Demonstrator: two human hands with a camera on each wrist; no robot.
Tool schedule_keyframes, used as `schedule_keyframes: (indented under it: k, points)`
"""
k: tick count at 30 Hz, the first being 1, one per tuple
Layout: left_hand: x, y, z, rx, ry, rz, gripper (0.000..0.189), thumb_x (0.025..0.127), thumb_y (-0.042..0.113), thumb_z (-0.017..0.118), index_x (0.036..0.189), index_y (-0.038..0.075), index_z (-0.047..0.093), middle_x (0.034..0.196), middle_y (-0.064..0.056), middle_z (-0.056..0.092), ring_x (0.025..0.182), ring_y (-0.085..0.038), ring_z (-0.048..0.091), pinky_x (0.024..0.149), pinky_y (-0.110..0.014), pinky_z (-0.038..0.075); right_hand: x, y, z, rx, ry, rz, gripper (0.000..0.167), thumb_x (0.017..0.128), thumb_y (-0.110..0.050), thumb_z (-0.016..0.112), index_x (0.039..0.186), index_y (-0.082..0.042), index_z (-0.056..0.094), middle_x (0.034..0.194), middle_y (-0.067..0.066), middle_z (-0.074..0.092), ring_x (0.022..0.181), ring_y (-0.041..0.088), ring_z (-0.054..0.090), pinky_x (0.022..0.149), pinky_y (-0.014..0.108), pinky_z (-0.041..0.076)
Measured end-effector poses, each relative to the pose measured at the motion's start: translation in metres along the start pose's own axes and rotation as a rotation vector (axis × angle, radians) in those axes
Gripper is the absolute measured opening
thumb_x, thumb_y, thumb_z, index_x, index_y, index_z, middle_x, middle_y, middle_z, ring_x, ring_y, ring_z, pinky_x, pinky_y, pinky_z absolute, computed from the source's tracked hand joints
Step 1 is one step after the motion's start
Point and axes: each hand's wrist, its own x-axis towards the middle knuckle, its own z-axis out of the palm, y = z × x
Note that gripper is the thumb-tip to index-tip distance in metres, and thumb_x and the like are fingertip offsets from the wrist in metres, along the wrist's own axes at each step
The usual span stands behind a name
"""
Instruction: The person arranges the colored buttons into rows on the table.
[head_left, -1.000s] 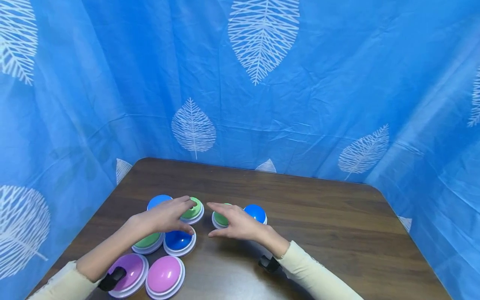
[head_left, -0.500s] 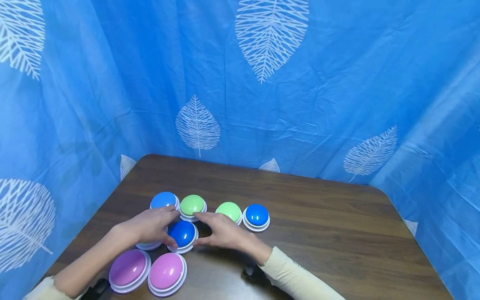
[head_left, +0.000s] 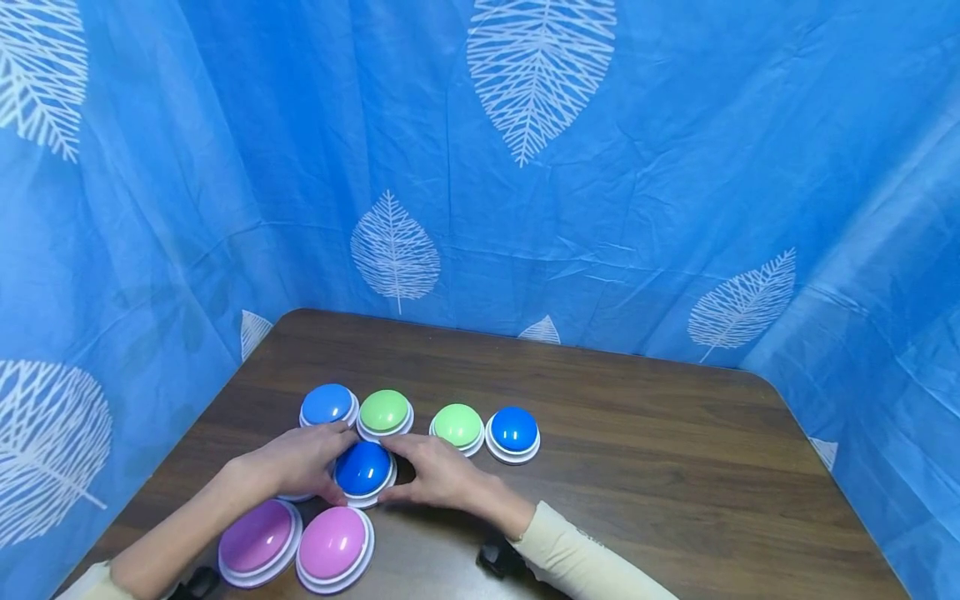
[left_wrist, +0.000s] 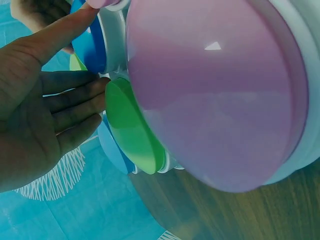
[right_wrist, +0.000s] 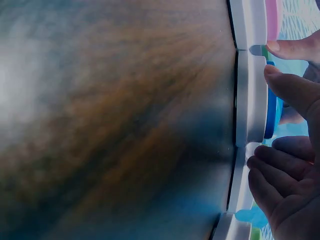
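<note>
A dark blue dome push button (head_left: 363,468) on a round white base lies between my two hands on the table. My left hand (head_left: 303,462) is at its left side, fingertips near the back of the rim and thumb at the front; the left wrist view shows these fingers (left_wrist: 75,102) nearly straight. From the right, my right hand (head_left: 442,473) touches the same base, thumb in front and fingers behind. In the right wrist view its thumb (right_wrist: 290,87) lies along the white base (right_wrist: 251,97). My left hand hides most of a green button (left_wrist: 132,127).
Two pink buttons (head_left: 330,542) sit in front of the blue one. Behind it stand a light blue button (head_left: 327,405) and a green button (head_left: 384,412). Farther right are another green button (head_left: 457,425) and a dark blue button (head_left: 514,430). A blue curtain (head_left: 645,183) borders the wooden table (head_left: 637,467).
My right hand has moved left, from over the right-hand green button to the dark blue button's base. My left hand has come down and its thumb has shifted to the front of the rim.
</note>
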Motion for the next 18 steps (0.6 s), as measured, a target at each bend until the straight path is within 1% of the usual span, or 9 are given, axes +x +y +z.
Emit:
schedule_keyframes:
  k: [2,6,11,18]
  points:
    - [0.0,0.0003,0.0005,-0.007,-0.009,-0.014,0.075,0.067,0.037,0.092,0.124,0.001,0.06,0.124,-0.018,0.059,0.111,-0.037,0.06,0.093,-0.058,0.047,0.0013,-0.0009,0.001,0.007,-0.007,-0.007,0.072,0.085,-0.042,0.078,0.143,-0.008,0.051,0.136,0.004,0.059,0.123,0.008,0.055,0.101,0.02,0.041]
    - [0.0,0.0002,0.0019,-0.024,-0.012,-0.035,0.075,0.07,0.037,0.09,0.128,0.002,0.058,0.128,-0.018,0.057,0.115,-0.039,0.058,0.094,-0.061,0.046,0.0035,-0.0027,0.0023,-0.016,-0.011,-0.012,0.072,0.084,-0.042,0.079,0.141,-0.007,0.051,0.134,0.005,0.06,0.121,0.009,0.056,0.101,0.02,0.041]
    - [0.0002,-0.0013,0.004,-0.009,0.011,-0.008,0.072,0.071,0.037,0.089,0.127,0.003,0.059,0.127,-0.017,0.057,0.114,-0.038,0.058,0.093,-0.06,0.046,0.0048,-0.0053,0.0041,-0.057,-0.02,0.008,0.072,0.084,-0.041,0.08,0.14,-0.007,0.052,0.134,0.004,0.06,0.121,0.011,0.057,0.101,0.021,0.042]
    - [-0.0002,-0.002,0.0044,-0.014,0.019,0.02,0.074,0.071,0.037,0.089,0.129,0.002,0.058,0.128,-0.017,0.057,0.113,-0.038,0.058,0.092,-0.059,0.047,0.0052,-0.0082,0.0066,-0.1,0.012,0.02,0.065,0.084,-0.038,0.08,0.136,-0.008,0.055,0.13,0.003,0.063,0.116,0.01,0.059,0.098,0.02,0.045]
